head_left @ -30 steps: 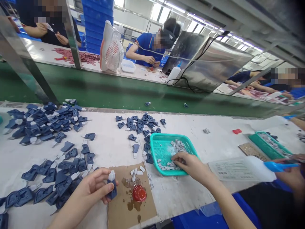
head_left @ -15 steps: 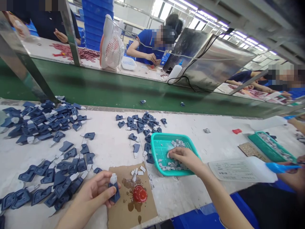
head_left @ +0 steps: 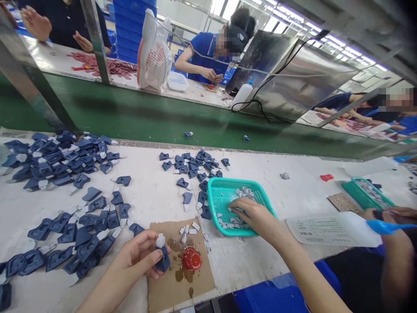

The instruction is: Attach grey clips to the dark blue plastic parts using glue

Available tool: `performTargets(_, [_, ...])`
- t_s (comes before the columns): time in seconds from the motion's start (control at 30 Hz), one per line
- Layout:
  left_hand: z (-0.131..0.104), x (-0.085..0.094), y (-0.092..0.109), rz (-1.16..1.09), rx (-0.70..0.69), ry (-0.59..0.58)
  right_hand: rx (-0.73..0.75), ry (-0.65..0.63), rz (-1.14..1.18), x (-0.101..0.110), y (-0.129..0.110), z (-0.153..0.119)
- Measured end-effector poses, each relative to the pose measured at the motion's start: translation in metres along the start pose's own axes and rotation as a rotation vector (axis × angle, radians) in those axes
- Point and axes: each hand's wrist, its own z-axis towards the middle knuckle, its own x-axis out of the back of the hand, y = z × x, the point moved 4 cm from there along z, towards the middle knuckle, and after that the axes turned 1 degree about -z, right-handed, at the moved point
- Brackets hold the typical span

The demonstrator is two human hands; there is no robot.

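Observation:
My left hand (head_left: 143,256) is closed around a navy-blue plastic part (head_left: 163,260) with a pale grey tip pointing up, held over a piece of brown cardboard (head_left: 163,295). My right hand (head_left: 249,211) reaches into a green plastic basket (head_left: 213,195) holding small grey plastic pieces (head_left: 236,222). Its fingers are bent together and touch the pieces; what lies between the fingertips is hidden. On the cardboard are a small red cap (head_left: 192,259), wet brown stains and several loose pale pieces (head_left: 193,228).
Piles of navy-blue parts (head_left: 55,161) cover the left of the table, with a smaller group (head_left: 195,164) behind the basket. A white squeeze bottle (head_left: 332,229) lies at the right, near a co-worker's hands. Beyond runs a green conveyor belt (head_left: 143,117), with people working across it.
My right hand's fingers have moved lower among the grey pieces, and the pale piece seen at the fingertips is out of sight. My left hand still holds the navy-blue part. The view has shifted slightly.

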Motion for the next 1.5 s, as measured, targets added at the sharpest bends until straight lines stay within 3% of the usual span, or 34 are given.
performTargets(0.23, [0.003, 0.005, -0.007, 0.022, -0.018, -0.099, -0.005, 0.024, -0.018, -0.001, 0.003, 0.003])
performTargets(0.37, [0.0, 0.006, -0.009, -0.013, -0.079, -0.071, -0.038, 0.097, 0.043, 0.007, -0.008, -0.002])
performTargets(0.5, [-0.003, 0.005, -0.007, -0.053, -0.132, -0.03, -0.055, 0.157, 0.138, 0.015, -0.05, -0.02])
performTargets(0.67, [-0.004, 0.004, -0.012, -0.054, -0.161, -0.032, 0.033, -0.014, 0.3, -0.004, -0.119, -0.039])
performTargets(0.8, [-0.003, -0.001, -0.02, -0.029, -0.202, -0.078, 0.09, -0.123, 0.218, -0.023, -0.145, -0.043])
performTargets(1.13, [-0.007, -0.011, -0.027, 0.089, -0.222, -0.119, 0.116, -0.215, -0.092, -0.031, -0.163, -0.037])
performTargets(1.5, [-0.005, -0.013, -0.027, 0.092, -0.202, -0.115, 0.079, -0.267, -0.104, -0.031, -0.167, -0.034])
